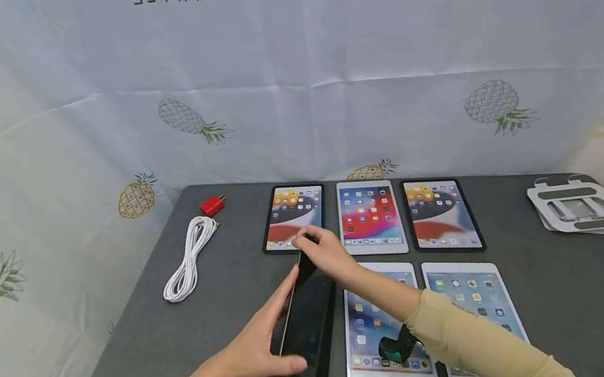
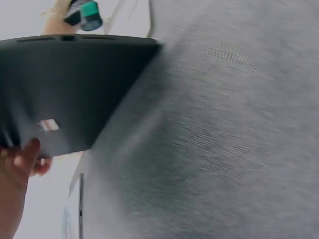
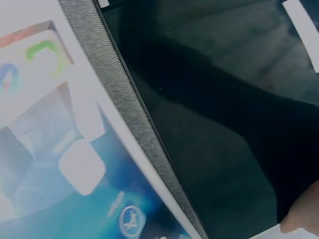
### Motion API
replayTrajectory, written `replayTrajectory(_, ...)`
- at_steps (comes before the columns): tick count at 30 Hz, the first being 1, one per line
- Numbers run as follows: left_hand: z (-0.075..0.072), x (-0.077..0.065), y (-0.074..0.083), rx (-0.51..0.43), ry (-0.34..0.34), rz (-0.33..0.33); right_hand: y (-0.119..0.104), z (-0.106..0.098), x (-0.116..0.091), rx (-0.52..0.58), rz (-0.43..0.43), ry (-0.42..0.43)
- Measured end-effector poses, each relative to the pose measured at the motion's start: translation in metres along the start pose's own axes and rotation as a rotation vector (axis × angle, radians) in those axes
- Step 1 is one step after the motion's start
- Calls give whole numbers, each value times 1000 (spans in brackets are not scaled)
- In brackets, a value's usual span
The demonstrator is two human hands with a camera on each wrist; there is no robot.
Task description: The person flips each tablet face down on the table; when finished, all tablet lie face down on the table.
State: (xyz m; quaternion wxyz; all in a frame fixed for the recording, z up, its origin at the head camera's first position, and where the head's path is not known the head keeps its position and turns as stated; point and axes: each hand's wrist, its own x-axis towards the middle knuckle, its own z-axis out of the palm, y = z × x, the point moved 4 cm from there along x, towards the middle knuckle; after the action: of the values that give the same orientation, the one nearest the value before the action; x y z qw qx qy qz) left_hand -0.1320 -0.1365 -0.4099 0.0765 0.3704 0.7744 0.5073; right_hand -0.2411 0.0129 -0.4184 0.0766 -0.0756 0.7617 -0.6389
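A black tablet [image 1: 306,322] with a dark screen is tilted at the middle of the table. My left hand [image 1: 257,345] grips its left side, thumb over the near part and fingers stretched along the edge. At the far end my right hand [image 1: 324,255] pinches the top edge; its fingertips are partly hidden. The left wrist view shows a broad dark face of the black tablet [image 2: 65,84], with a slotted edge on top. Shadow and reflections lie across the dark screen [image 3: 189,144] in the right wrist view, where part of my right hand [image 3: 305,211] shows.
Lit tablets surround the work: a black-framed one [image 1: 294,210], a white-framed one [image 1: 368,214], another black-framed one [image 1: 441,211], and two white-framed ones [image 1: 364,332] [image 1: 478,292] nearer. A white cable [image 1: 191,258] and red plug [image 1: 212,205] lie left; a folding stand [image 1: 581,205] lies right.
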Motion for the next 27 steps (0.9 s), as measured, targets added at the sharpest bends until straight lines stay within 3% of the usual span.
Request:
replayTrajectory(3,8,-2,0,29,-101,54,0,-4,-3,63,-6,15)
replayTrajectory(6,12,0,1,115,-109,69,0,-7,-6,106,-8,19)
replayTrajectory(9,14,1,4,185,-91,84,-1,-8,-8,131,-10,11)
replayTrajectory(12,15,0,7,221,-60,145,-4,-7,-10,124,-28,-3)
replayTrajectory(19,12,0,19,359,59,426,-9,-2,-10,194,-104,-25)
replayTrajectory(21,9,0,22,403,66,465,-10,0,-8,249,-130,-42)
replayTrajectory(23,7,2,23,455,54,475,-10,2,-6,317,-139,-67)
replayTrajectory(27,4,4,22,562,-13,416,-6,5,-5,455,-145,-126)
